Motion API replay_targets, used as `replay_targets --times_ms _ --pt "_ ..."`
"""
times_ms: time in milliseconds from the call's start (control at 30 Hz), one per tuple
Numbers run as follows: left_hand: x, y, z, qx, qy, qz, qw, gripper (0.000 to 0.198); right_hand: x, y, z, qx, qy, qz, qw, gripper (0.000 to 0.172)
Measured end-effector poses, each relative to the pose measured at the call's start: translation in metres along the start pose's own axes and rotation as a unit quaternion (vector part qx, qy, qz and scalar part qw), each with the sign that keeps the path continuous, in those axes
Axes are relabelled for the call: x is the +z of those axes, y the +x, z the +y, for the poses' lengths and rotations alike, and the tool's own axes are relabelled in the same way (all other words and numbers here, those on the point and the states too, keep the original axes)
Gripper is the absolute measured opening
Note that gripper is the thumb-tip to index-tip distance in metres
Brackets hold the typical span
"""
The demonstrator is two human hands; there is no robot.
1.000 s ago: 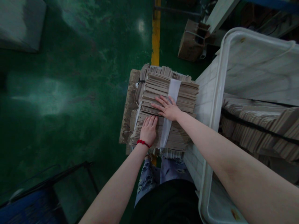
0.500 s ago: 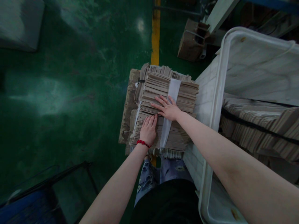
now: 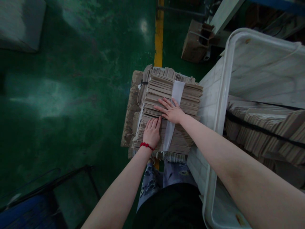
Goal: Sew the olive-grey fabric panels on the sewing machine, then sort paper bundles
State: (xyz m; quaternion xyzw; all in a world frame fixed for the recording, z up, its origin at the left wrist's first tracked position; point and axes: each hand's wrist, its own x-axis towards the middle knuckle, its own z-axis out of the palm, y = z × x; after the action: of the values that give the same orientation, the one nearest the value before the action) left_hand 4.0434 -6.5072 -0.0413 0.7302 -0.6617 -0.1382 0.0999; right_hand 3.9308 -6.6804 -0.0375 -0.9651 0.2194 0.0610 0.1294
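A bundle of brown cardboard sheets (image 3: 183, 133) lies in front of my legs, its many edges facing up. Around it runs a white strap (image 3: 178, 90). My left hand (image 3: 152, 131), below a red bracelet (image 3: 147, 146), rests on the bundle's near left part with its fingers stretched out. Farther up, my right hand (image 3: 172, 112) lies with spread fingers across the sheets and the strap. Neither hand grips anything. More cardboard bundles, one with a black tie (image 3: 144, 82), show under and behind this one, on a worn board (image 3: 128, 111).
At my right stands a large white plastic bin (image 3: 226, 79) holding cardboard sheets (image 3: 262, 127) bound with black straps. A brown box (image 3: 195, 41) sits beyond, by a machine frame. A yellow line (image 3: 159, 38) crosses the green floor (image 3: 95, 79). A blue cart (image 3: 30, 210) is at lower left.
Both hands stay on the bundle in nearly the same place. The left hand has shifted very slightly to the right.
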Motion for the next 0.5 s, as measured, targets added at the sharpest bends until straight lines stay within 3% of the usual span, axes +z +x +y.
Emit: replay_targets --times_ms 300,500 --pt "-0.008 0.012 0.008 -0.064 0.034 -0.014 0.997 0.047 -0.007 0.002 0.001 -0.005 0.025 -0.021 0.999 0.056" --pt "-0.003 0.014 0.007 -0.067 0.029 0.02 0.997 0.046 -0.019 0.007 0.01 0.001 0.016 0.021 1.0 0.083"
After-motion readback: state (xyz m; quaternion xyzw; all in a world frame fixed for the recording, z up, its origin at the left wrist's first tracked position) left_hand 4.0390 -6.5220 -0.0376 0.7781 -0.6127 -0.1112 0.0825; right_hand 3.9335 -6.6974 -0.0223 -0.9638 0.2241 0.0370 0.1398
